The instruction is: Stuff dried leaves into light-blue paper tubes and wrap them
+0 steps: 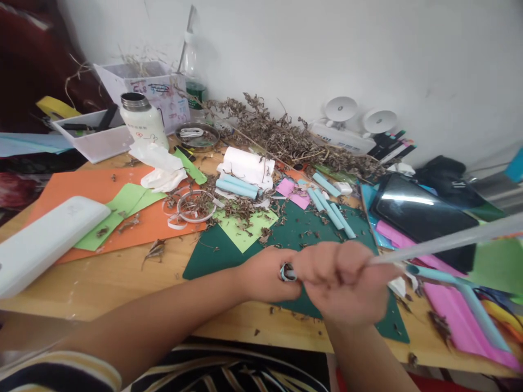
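Above the front of the green cutting mat [327,305], my left hand [267,275] is closed around a small light-blue paper tube [288,271], of which only the open end shows. My right hand [347,280] is wrapped round a long whitish stick [453,240] that slants up to the right edge. The stick's near end seems to sit in the mouth of the tube. Both fists touch or nearly touch. Beyond them, dry crumbled leaves [241,212] lie on a light-green paper square [243,239], with several rolled blue paper tubes [327,207] nearby.
Bundled dry branches [278,130] lie along the wall beside a white router [343,136]. A white bottle [143,122] stands uncapped at the left, near a clear tape roll [196,206] and a long white case [49,239]. A black tablet [425,218] and pink paper [457,321] lie right.
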`<state>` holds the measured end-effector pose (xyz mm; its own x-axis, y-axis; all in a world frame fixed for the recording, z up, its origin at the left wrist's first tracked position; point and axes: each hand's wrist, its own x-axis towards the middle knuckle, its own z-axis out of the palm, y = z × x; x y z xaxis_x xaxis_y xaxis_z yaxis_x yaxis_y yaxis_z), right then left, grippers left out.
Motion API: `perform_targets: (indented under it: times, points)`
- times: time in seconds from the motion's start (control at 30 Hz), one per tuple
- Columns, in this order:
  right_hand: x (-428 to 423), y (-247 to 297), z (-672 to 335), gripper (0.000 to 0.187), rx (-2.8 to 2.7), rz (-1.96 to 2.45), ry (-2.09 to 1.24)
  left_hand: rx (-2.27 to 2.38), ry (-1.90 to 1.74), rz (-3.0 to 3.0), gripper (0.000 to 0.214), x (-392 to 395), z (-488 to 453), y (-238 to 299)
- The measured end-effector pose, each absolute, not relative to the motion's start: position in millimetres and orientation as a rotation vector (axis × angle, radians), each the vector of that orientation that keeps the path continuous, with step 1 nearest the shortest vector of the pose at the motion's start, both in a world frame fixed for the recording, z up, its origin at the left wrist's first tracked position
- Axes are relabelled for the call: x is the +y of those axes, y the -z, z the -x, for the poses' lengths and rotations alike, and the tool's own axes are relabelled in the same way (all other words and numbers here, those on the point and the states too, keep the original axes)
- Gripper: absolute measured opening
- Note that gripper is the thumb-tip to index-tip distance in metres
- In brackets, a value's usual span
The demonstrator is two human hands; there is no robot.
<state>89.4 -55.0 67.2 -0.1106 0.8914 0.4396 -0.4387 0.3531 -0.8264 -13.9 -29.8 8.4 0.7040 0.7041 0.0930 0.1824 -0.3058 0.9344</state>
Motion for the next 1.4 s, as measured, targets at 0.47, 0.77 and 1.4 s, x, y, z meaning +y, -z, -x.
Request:
perform_targets:
  times: [0.47,0.77,1.4]
  points:
    - [-54.9,-25.4,-170.2,0.032,-1.701,1.747,-0.071,0.192,-1.172,-0.860,0.034,-16.5,33.9,-12.9]
    - [-63.1,11.9,-177.3,0.047,-2.019,2.360,0.313,0.373,-1.096,-0.214,0.028,7.9,48.7,-25.2]
    - [-59.5,-1.0,-191.4,0.038,-1.771,2.126,-0.166,0.450,-1.245,-0.738,0.024,7.6,40.1,-14.8]
